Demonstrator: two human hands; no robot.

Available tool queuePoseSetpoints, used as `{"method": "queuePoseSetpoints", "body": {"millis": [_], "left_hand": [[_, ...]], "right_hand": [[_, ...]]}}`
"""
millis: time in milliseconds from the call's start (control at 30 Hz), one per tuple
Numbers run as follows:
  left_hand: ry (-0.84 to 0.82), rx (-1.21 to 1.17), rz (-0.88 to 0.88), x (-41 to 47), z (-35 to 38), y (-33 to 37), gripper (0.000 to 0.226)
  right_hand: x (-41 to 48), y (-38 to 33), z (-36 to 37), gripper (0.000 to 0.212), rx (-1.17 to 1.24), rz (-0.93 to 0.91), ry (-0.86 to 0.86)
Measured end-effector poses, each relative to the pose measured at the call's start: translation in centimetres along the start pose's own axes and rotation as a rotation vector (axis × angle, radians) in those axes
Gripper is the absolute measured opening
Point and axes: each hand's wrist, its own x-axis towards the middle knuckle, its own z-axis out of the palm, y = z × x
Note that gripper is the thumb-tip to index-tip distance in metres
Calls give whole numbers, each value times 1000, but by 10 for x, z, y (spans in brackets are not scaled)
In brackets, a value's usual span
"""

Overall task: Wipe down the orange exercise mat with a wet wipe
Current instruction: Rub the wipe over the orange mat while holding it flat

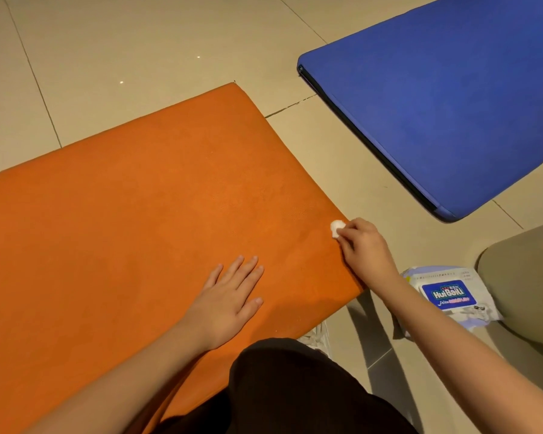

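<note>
The orange exercise mat lies on the tiled floor and fills the left and middle of the view. My left hand rests flat on it near its front right corner, fingers straight and spread. My right hand pinches a small bunched white wet wipe and holds it against the mat's right edge. Most of the wipe is hidden inside my curled fingers.
A blue mat lies on the floor at the upper right. A white and blue wet wipe pack sits on the floor by my right forearm. A beige rounded object is at the right edge. My dark-clothed knee is at the bottom.
</note>
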Motion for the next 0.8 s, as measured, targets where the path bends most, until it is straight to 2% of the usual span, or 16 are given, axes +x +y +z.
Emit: {"method": "queuePoseSetpoints", "body": {"millis": [67, 133, 167, 233, 300, 333, 367, 467, 500, 533, 667, 733, 800], "left_hand": [[3, 2, 0, 0, 0, 0, 96], [12, -1, 1, 0, 1, 0, 96], [13, -5, 2, 0, 1, -1, 96], [14, -3, 2, 0, 1, 0, 96], [14, 6, 2, 0, 0, 0, 97], [11, 11, 2, 1, 1, 0, 98], [10, 15, 5, 1, 2, -1, 99], [20, 9, 13, 1, 3, -2, 100], [22, 7, 14, 1, 3, -2, 100], [21, 8, 13, 1, 3, -2, 99], [15, 18, 7, 1, 2, -1, 96], [12, 8, 10, 1, 3, -1, 97], [20, 4, 11, 1, 3, -2, 99]], "right_hand": [[14, 2, 6, 15, 30, 214, 95], [14, -13, 15, 18, 76, 309, 146], [8, -23, 18, 18, 95, 279, 135], [-10, -37, 20, 14, 110, 93, 56], [-18, -33, 13, 12, 102, -86, -37], [-13, -26, 10, 11, 77, -117, -52], [-6, -19, 8, 10, 54, -89, -36], [12, -16, 12, 14, 77, 170, 81], [10, -26, 15, 14, 94, 194, 89], [4, -38, 18, 14, 109, 155, 60], [-16, -49, 9, 15, 117, -209, -153], [1, -31, 4, 12, 31, -172, -121], [13, -24, 6, 11, 27, 9, -13]]}}
